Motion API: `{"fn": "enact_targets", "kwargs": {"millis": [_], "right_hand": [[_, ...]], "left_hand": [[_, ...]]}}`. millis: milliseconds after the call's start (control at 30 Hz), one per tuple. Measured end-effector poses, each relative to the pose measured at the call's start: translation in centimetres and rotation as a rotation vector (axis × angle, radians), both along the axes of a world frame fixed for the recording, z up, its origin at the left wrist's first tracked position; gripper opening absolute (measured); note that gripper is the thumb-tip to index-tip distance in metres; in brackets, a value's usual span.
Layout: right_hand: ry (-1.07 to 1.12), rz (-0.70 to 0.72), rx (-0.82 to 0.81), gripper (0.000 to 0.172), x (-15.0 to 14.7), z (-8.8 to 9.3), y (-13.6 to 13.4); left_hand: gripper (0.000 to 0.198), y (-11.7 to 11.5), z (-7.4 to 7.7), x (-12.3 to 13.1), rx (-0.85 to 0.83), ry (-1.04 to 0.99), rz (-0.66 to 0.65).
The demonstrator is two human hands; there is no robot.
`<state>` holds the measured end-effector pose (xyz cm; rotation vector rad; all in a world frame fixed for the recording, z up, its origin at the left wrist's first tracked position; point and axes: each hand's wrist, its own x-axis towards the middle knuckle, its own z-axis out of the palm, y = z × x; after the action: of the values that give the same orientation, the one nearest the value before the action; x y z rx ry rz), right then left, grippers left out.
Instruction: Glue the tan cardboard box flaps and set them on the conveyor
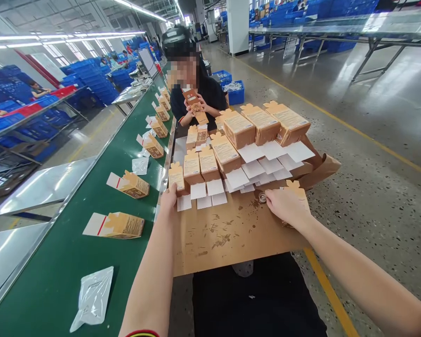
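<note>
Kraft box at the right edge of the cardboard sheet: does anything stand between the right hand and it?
Nothing visible does: the right hand rests directly on the kraft box, with no object between them.

I'm on a factory packing floor. A long green conveyor belt (56, 281) runs beside me carrying small cardboard boxes (135, 185), and blue plastic crates (94, 82) stand stacked in rows. Steel-framed work tables (372, 32) line the far side, strip lights (136, 9) run overhead, a yellow line (331, 295) marks the speckled concrete floor (379, 140), and a co-worker (210, 91) sits across from me.
</note>
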<state>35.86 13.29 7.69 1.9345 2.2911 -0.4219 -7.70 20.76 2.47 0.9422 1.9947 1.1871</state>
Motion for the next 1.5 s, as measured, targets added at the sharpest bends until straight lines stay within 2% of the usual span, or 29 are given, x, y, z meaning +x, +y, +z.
{"fn": "enact_targets", "kwargs": {"millis": [100,167,267,367,433,533,633,700,833,967,1133,1233,1333,1500], "right_hand": [[0.037,-0.008,0.047,0.031,1.4,-0.5,-0.2],[0.141,-0.041,0.139,0.032,2.6,-1.2,-0.9],[0.405,-0.054,0.337,0.04,3.4,-2.9,-3.2],[0.657,0.006,0.429,0.044,1.1,-5.1,-6.6],[0.76,0.062,0.403,0.038,-2.0,-6.6,-9.0],[0.819,0.179,0.416,0.03,-7.3,-9.0,-11.9],[0.778,0.252,0.414,0.029,-11.2,-10.9,-13.3],[0.722,0.286,0.415,0.031,-12.4,-11.8,-13.5],[0.695,0.294,0.434,0.035,-12.5,-12.7,-13.0],[0.707,0.253,0.455,0.036,-11.1,-12.5,-12.6],[0.868,0.066,0.441,0.034,-8.1,-11.5,-13.5],[0.894,-0.029,0.425,0.041,-6.4,-10.8,-14.6],[0.914,-0.1,0.419,0.045,-5.9,-10.4,-15.7],[0.971,-0.066,0.423,0.042,-7.2,-10.0,-16.1]], "left_hand": [[0.056,-5.3,0.3,-1.2,0.053,-0.099,0.058],[0.065,-9.8,0.1,-0.9,0.16,-0.236,0.053],[0.084,-16.0,-1.0,1.8,0.254,-0.458,0.008],[0.085,-19.4,-2.4,5.5,0.165,-0.547,-0.064],[0.083,-19.9,-3.1,7.2,0.113,-0.549,-0.107],[0.086,-19.6,-3.4,7.9,0.086,-0.522,-0.127],[0.087,-19.4,-3.2,7.4,0.06,-0.512,-0.124],[0.088,-19.5,-3.0,7.1,0.052,-0.499,-0.12],[0.087,-19.9,-3.2,7.3,0.057,-0.448,-0.144],[0.09,-20.1,-4.2,8.1,0.114,-0.377,-0.122],[0.094,-21.5,-5.2,9.3,0.181,-0.127,-0.124],[0.085,-22.8,-4.8,9.8,0.117,0.058,-0.14],[0.075,-23.6,-4.0,10.2,0.064,0.141,-0.143],[0.073,-23.1,-3.9,10.7,0.068,0.179,-0.148]]}}
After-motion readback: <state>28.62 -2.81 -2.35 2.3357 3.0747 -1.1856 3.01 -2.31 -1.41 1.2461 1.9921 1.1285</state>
